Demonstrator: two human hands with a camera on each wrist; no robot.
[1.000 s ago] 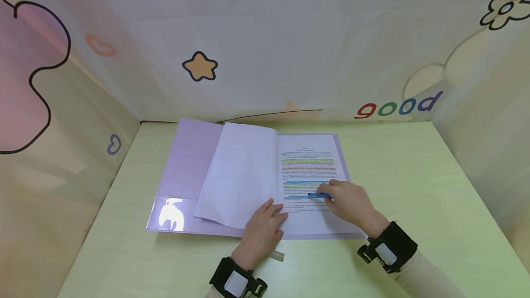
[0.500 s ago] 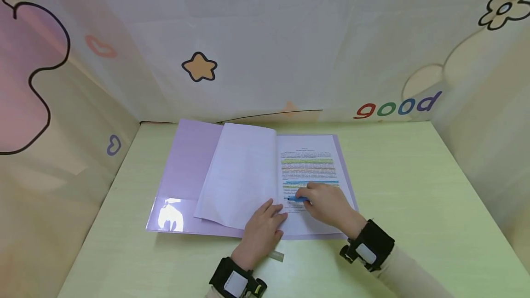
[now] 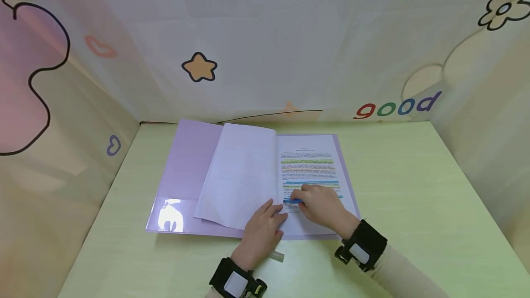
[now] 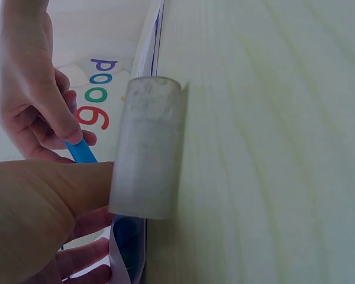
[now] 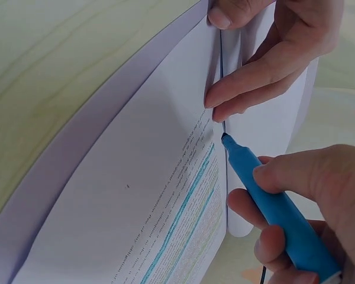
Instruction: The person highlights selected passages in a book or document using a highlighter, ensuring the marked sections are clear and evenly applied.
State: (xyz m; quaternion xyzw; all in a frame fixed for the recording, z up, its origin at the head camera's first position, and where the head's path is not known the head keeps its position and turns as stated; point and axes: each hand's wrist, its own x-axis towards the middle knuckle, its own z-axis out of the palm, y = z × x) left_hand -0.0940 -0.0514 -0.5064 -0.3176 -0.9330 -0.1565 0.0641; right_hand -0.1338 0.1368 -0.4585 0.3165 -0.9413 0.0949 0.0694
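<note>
My right hand (image 3: 325, 206) pinches a blue highlighter (image 5: 278, 207) between thumb and fingers. Its dark tip points at the inner edge of the printed page (image 3: 308, 222), beside the fold; whether it touches the paper, I cannot tell. Several lines there carry blue, yellow-green and orange-brown marks. My left hand (image 3: 262, 229) rests with spread fingers across the fold, at the lower edge of the turned-over blank page (image 3: 244, 169). Both pages lie in an open purple folder (image 3: 194, 151). In the left wrist view, the left hand partly hides the highlighter's front end.
A small grey, cylinder-like piece (image 4: 147, 148) lies on the pale green table (image 3: 414, 187), close to my left wrist and the folder's front edge. Printed cloth walls (image 3: 269, 59) enclose the back and sides. Each wrist wears a black camera band (image 3: 364, 245).
My right hand has moved left with the highlighter, from mid-line to the page's inner edge and slightly nearer me. A blue mark shows where the hand was. The left hand has stayed still.
</note>
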